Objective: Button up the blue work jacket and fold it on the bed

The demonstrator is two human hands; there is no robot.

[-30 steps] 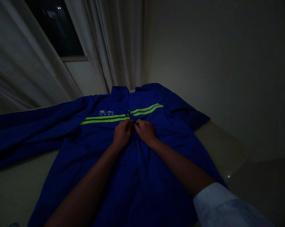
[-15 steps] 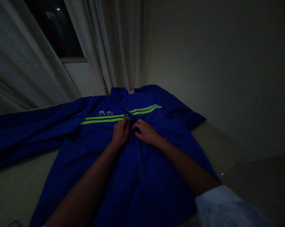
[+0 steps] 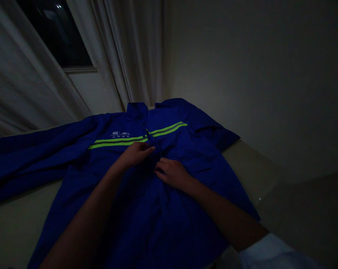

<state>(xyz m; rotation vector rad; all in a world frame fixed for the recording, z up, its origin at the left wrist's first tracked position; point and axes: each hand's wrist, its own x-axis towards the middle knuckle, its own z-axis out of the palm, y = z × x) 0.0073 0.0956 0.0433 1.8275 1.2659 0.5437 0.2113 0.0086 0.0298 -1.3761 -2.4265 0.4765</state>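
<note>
A blue work jacket (image 3: 169, 209) with two bright green stripes (image 3: 117, 142) across the chest lies front up on a pale table (image 3: 14, 220). My left hand (image 3: 135, 154) rests on the front placket just below the stripes, fingers curled and pinching the fabric edge. My right hand (image 3: 173, 173) lies a little lower and to the right on the placket, fingers bent and pressed on the cloth. What sits between the fingertips is too dark to make out. One sleeve (image 3: 31, 153) stretches out to the left.
White curtains (image 3: 121, 52) hang behind the table beside a dark window (image 3: 53, 33). A plain wall (image 3: 255, 74) runs close along the right. The table's right corner (image 3: 258, 175) shows bare. The room is dim.
My right hand has slid down the placket toward me. My left hand has shifted slightly left and turned, its fingers now pointing right. The view has drifted a little.
</note>
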